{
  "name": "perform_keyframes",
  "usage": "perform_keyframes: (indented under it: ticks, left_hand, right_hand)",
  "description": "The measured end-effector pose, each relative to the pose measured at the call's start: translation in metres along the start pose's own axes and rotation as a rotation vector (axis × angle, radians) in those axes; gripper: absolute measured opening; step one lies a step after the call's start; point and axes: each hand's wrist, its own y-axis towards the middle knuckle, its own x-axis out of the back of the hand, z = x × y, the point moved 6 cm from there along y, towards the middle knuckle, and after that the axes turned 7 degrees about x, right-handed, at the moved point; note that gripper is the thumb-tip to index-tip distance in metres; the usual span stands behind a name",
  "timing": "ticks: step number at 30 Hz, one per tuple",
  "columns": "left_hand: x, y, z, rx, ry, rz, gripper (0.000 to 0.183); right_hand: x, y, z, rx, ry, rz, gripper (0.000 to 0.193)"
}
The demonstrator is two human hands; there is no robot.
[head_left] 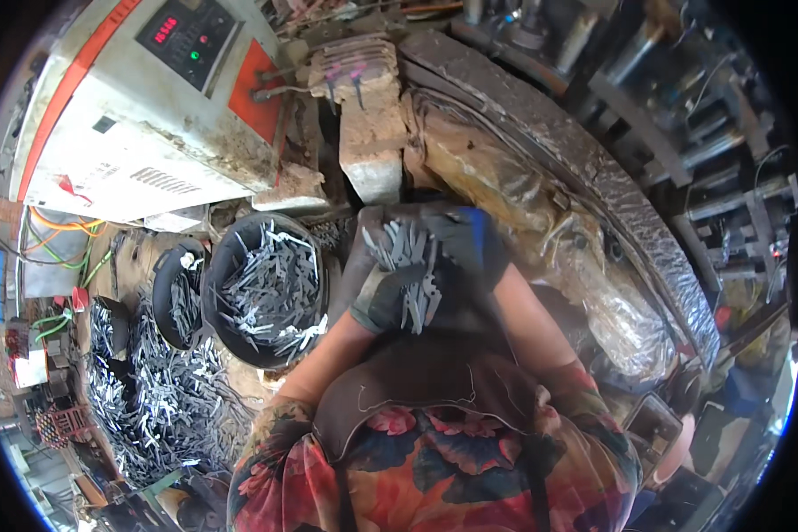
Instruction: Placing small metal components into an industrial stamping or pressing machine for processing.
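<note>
My left hand (384, 297), in a dark glove, is closed around a loose bundle of flat grey metal strips (408, 244) in front of my brown apron. The strips fan out above the fingers, and some ends stick out below. Some pieces look notched along the edge. My right hand (466, 241), in a dark glove with a blue patch, is beside the bundle's right side. Its fingers blend into the dark background, so their grip is unclear. A black bucket (215, 310), holding many similar strips, stands left of my left forearm.
Left of the bucket are a smaller black container (161, 301) with strips and a large strip heap (177, 399). A white-and-orange machine cabinet (124, 124) with a lit display stands far left. Ahead is a brick block (371, 146); plastic sheeting (625, 324) lies along the right.
</note>
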Motion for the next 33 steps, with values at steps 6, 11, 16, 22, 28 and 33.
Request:
perform_keyframes:
  ticks: [6,11,16,22,28,33]
  left_hand:
    - [0.056,0.000,-0.015,-0.062,-0.217,-0.101,0.028]
    - [0.085,0.000,-0.005,-0.012,-0.462,-0.128,0.020]
    - [0.085,-0.006,-0.004,0.069,-0.420,-0.094,0.020]
    - [0.087,-0.006,-0.008,0.052,-0.475,-0.035,0.021]
    - [0.088,-0.006,-0.010,0.036,-0.442,-0.051,0.021]
    - [0.089,-0.005,-0.009,0.049,-0.491,-0.020,0.021]
  right_hand:
    - [0.024,0.024,0.002,-0.223,0.544,-0.278,0.030]
    - [-0.005,0.043,-0.025,-0.279,0.596,-0.317,0.033]
    - [-0.031,0.047,-0.052,-0.403,0.547,-0.068,0.032]
    - [-0.028,0.062,-0.047,-0.316,0.553,-0.173,0.031]
    - [-0.037,0.112,-0.033,-0.277,0.549,-0.184,0.029]
    - [-0.042,0.136,-0.039,-0.243,0.709,-0.193,0.030]
